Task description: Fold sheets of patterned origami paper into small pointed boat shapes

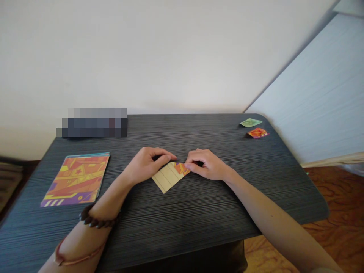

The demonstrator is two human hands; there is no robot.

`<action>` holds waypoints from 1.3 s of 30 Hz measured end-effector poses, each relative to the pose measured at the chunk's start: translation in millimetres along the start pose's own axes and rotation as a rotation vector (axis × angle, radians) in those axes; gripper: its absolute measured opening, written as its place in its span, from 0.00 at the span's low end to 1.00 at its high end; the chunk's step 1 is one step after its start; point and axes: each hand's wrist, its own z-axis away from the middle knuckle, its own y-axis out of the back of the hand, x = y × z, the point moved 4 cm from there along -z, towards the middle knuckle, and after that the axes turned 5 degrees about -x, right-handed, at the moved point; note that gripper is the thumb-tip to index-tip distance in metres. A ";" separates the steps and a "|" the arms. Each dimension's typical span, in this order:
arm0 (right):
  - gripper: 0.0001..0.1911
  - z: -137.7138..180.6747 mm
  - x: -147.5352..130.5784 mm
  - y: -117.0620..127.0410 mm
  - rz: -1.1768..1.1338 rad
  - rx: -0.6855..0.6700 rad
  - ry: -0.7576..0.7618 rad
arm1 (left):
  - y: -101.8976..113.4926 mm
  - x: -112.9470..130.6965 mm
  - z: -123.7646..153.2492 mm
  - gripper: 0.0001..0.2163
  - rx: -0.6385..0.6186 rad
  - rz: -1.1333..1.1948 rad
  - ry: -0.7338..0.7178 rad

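Observation:
A folded sheet of paper (168, 177), pale yellow with thin lines and an orange patterned part at its right, lies on the dark table in front of me. My left hand (149, 163) bends over its upper left edge, thumb and fingers closed on the paper. At the right corner, my right hand (206, 163) pinches the orange part between thumb and curled fingers. Part of the paper's far edge is hidden behind the fingers. Dark beads and a thin reddish cord circle my left wrist and forearm.
To the left lies a stack of patterned paper sheets (78, 178), orange, yellow and purple on top. A green folded paper piece (250, 122) and an orange one (257, 132) rest at the far right. A blurred-out dark object (93, 127) stands at the back left of the table (176, 220).

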 end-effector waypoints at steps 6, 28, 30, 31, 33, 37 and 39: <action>0.10 -6.1 -7.2 -7.9 0.092 0.022 -0.064 | -19.2 13.6 -4.3 0.09 0.065 -0.171 -0.136; 0.10 -4.5 -8.1 -0.7 0.130 0.059 -0.140 | -13.5 2.1 -3.7 0.11 0.070 -0.115 -0.014; 0.09 -4.6 -6.0 -1.2 0.110 0.065 -0.118 | -12.9 2.5 -3.7 0.10 0.065 -0.137 -0.024; 0.09 -3.8 -4.3 -0.6 0.089 0.062 -0.103 | -12.4 2.6 -3.6 0.10 0.061 -0.147 -0.029; 0.09 -1.6 -1.3 1.4 0.058 0.050 -0.065 | -11.3 2.7 -3.1 0.10 0.054 -0.171 -0.041; 0.09 1.9 0.4 5.2 0.030 0.022 -0.015 | -9.1 3.1 -1.7 0.10 0.055 -0.198 -0.060; 0.10 2.6 -0.1 6.2 0.011 0.012 -0.011 | -8.7 3.1 -1.2 0.10 0.036 -0.187 -0.058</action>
